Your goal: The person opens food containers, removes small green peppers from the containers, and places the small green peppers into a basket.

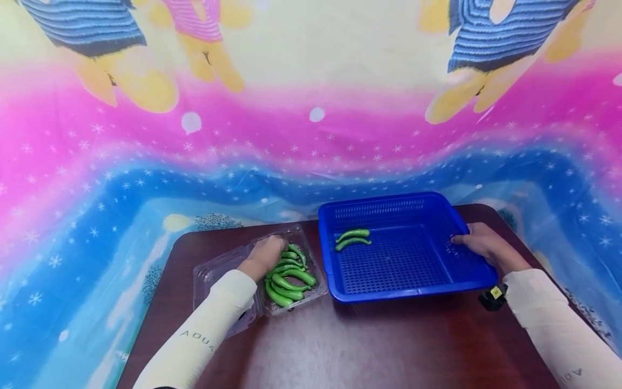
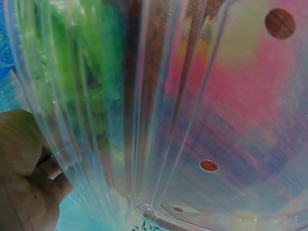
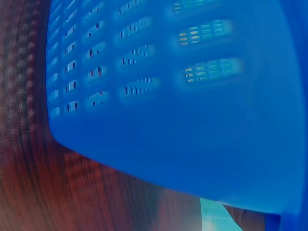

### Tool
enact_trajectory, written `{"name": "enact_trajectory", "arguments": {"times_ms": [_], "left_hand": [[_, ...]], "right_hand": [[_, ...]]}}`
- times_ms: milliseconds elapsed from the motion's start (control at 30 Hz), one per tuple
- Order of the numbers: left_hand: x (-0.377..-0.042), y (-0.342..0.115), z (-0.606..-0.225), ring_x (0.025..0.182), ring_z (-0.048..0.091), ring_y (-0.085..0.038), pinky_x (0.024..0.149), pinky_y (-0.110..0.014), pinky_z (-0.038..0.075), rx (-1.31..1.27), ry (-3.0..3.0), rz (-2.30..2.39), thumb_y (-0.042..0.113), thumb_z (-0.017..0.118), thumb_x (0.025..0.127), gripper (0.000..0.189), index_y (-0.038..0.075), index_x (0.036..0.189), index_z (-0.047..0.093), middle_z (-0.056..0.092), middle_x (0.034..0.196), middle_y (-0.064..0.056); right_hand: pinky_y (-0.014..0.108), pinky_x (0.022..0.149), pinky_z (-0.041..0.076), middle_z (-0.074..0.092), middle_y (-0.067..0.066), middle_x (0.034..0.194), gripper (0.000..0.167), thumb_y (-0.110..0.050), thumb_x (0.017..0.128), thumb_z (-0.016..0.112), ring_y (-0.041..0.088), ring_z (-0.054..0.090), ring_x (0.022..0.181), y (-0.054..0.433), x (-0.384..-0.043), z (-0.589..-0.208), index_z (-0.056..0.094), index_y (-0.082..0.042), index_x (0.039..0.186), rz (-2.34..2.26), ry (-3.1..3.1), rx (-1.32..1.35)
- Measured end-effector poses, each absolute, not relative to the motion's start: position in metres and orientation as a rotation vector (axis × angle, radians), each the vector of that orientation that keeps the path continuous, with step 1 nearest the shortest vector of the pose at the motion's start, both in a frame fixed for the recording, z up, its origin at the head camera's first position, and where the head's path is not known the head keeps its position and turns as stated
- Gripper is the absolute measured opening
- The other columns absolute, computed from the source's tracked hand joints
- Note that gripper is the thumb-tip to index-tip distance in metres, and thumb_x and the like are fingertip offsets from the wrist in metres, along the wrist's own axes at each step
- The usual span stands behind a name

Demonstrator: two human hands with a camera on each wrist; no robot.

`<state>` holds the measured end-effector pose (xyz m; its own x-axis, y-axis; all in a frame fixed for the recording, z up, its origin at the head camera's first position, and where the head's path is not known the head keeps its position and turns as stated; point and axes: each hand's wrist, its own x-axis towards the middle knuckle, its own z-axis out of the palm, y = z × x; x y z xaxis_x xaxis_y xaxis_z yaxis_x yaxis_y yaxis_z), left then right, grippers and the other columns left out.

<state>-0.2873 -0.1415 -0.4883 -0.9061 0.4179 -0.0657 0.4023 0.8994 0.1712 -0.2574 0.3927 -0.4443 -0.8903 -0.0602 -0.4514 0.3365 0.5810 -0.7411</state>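
Observation:
Several green chili peppers (image 1: pixel 286 281) lie in the base of a clear plastic clamshell box (image 1: pixel 318 289), whose lid is folded out to the left. My left hand (image 1: pixel 266 254) is over the far left part of this box, right at the peppers, fingers bent downward. In the left wrist view the left hand (image 2: pixel 24 173) shows beside the clear wall; its fingertips are hidden, so I cannot tell whether they hold a pepper. My right hand (image 1: pixel 481 243) grips the right rim of a blue plastic basket (image 1: pixel 389 296), thumb on the inside. Two green peppers (image 1: pixel 353 239) lie at the basket's left side.
Both containers stand side by side on a dark reddish-brown table (image 1: pixel 350 346) with rounded corners. A small black object with a yellow label (image 1: pixel 494 294) shows by the right wrist. A colourful printed cloth (image 1: pixel 272 135) hangs behind and around the table.

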Motion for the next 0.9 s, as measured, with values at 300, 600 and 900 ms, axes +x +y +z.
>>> {"name": "enact_trajectory", "arguments": {"times_ms": [300, 600, 900], "left_hand": [[-0.292, -0.142, -0.487, 0.08, 0.066, -0.021, 0.065, -0.035, 0.051, 0.668, 2.97, 0.244, -0.018, 0.055, 0.089, 0.031, 0.009, 0.089, 0.069, 0.07, 0.091, -0.006], [-0.295, -0.141, -0.479, 0.071, 0.065, -0.02, 0.059, -0.033, 0.049, 0.688, 2.963, 0.201, -0.009, 0.06, 0.095, 0.023, 0.01, 0.087, 0.071, 0.072, 0.086, -0.007], [-0.298, -0.144, -0.464, 0.067, 0.065, -0.015, 0.057, -0.029, 0.049, 0.751, 2.964, 0.163, -0.009, 0.063, 0.091, 0.025, 0.009, 0.091, 0.079, 0.076, 0.087, -0.006]], "right_hand": [[0.045, 0.076, 0.064, 0.073, 0.015, 0.099, 0.052, -0.017, 0.108, 0.047, 0.027, 0.076, 0.082, 0.392, -0.258, -0.442, 0.032, 0.018, 0.143, -1.251, 2.361, 0.229], [0.043, 0.074, 0.064, 0.073, 0.012, 0.094, 0.048, -0.017, 0.107, 0.048, 0.026, 0.076, 0.081, 0.392, -0.259, -0.44, 0.035, 0.017, 0.14, -1.259, 2.361, 0.236], [0.043, 0.074, 0.064, 0.074, 0.012, 0.094, 0.05, -0.016, 0.108, 0.047, 0.026, 0.076, 0.08, 0.392, -0.257, -0.441, 0.034, 0.018, 0.142, -1.249, 2.358, 0.227]]}}
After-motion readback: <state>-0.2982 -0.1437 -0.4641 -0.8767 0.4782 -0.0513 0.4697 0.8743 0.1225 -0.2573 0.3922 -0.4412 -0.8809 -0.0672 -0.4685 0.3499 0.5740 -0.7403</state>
